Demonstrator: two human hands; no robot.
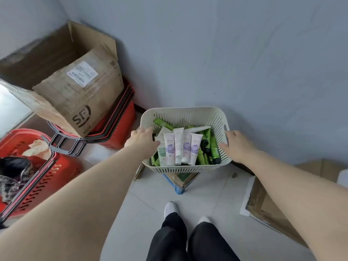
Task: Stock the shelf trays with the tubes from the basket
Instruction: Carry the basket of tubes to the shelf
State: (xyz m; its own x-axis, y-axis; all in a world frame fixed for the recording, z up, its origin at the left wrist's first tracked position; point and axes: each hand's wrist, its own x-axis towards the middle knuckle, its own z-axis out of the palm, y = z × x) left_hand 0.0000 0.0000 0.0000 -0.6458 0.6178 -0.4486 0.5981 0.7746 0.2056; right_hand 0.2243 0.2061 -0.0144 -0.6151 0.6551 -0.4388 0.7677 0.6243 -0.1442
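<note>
Left hand (pixel 143 141), right hand (pixel 237 146) seemingly rest on basket (pixel 185 168) rim

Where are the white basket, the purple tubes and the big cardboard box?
white basket (pixel 186 169), head view, front wall.
purple tubes (pixel 194 147), head view, rightmost tube's label.
cardboard box (pixel 79 95), head view, side above logo.

Arms: bare along their whole visible length, down to the left hand (pixel 145 140) and the right hand (pixel 238 146), which are also bare. Legs: black trousers (pixel 188 242) of plain, unpatterned fabric with soft folds. Feet: white footwear (pixel 171 209) with a rounded toe showing below each trouser hem. Whether it is shoes or socks cannot be told.
</note>
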